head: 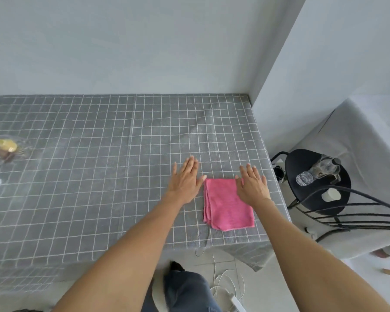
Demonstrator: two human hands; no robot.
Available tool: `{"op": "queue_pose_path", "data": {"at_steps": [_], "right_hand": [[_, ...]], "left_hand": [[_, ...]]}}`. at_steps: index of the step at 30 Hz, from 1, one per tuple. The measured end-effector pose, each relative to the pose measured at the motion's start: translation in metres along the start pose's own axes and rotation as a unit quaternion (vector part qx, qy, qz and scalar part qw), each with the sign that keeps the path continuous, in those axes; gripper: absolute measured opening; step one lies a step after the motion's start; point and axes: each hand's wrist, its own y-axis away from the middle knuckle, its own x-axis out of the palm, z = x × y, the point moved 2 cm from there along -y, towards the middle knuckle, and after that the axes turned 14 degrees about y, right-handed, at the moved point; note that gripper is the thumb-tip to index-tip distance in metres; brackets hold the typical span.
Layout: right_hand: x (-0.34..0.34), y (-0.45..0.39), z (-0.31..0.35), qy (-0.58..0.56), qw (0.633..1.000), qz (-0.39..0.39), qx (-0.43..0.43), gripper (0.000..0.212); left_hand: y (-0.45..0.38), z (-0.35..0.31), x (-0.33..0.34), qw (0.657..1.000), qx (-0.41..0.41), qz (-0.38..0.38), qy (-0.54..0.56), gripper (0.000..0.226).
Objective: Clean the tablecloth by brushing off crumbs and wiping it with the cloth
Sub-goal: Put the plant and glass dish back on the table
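While both hands lie flat and spread on the tablecloth (99, 154), neither one is holding anything: the left hand (185, 181) rests palm down just beside the folded pink cloth (226, 210), and the right hand (253, 185) covers the cloth's far right corner with its fingers released. The cloth sits near the table's right front corner, close to the edge where the fabric hangs down. No crumbs are clear enough to pick out, so a sweep could easily miss them. A hard push toward that edge may drag the loose tablecloth, which already shows a wrinkle near the cloth, and bunch it. Pulling it could also shift the clear dish (2, 149) at the far left. Anything brushed off the right side may land on the black chair (302, 167) holding a glass jug (322, 168).
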Motion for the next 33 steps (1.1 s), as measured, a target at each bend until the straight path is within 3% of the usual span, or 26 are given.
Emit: {"op": "queue_pose_path", "data": {"at_steps": [7,16,26,33], "right_hand": [[-0.074,-0.02,0.079,0.038,0.997,-0.033,-0.062,0.055],[-0.11,-0.012,0.243,0.092,0.976,-0.059,-0.187,0.054],[-0.085,0.03,0.424,0.119,0.947,-0.027,-0.298,0.055],[-0.061,0.046,0.51,0.131,0.931,-0.006,-0.34,0.058]], "left_hand": [[0.036,0.085,-0.078,0.991,-0.128,-0.05,-0.001,0.067],[0.123,0.199,-0.147,0.966,-0.226,-0.118,0.036,0.067],[0.243,0.318,-0.149,0.937,-0.311,-0.134,0.081,0.067],[0.287,0.378,-0.123,0.922,-0.354,-0.111,0.106,0.069]]}}
